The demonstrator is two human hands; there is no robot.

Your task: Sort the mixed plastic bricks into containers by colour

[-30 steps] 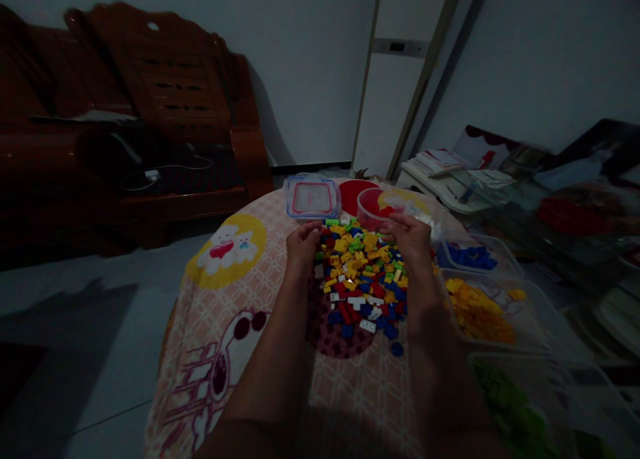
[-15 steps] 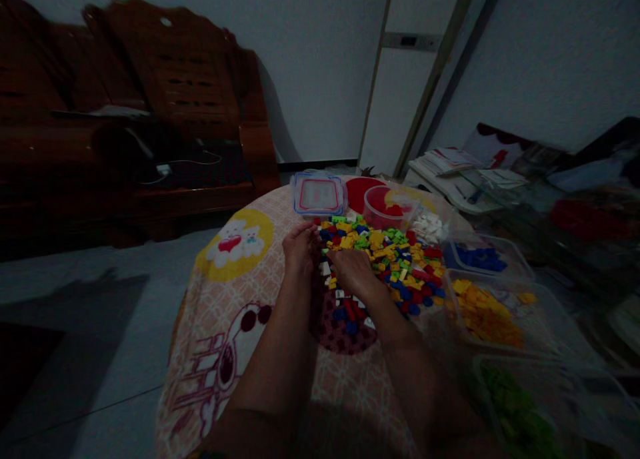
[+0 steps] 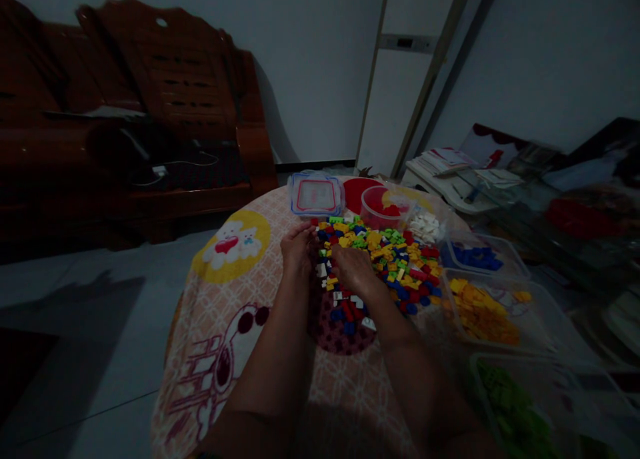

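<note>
Right hand [image 3: 354,269]: fingers bunched downward among mixed toy blocks [image 3: 400,269]; cannot tell if any block is pinched. Left hand [image 3: 296,247]: fingers bent beside pile's left edge, grip unclear. Pile lies loose on cloth-covered counter [image 3: 350,392], near round tub [image 3: 367,220] and open boxes [image 3: 537,312] of sorted colors. Risk: low right forearm brushing pile, scattering blocks.

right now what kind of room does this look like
Probably a living room in a home: there's a carved wooden sofa by the wall, a round table in a cartoon-patterned cloth, and a tall white cabinet-like unit with a small display.
</note>
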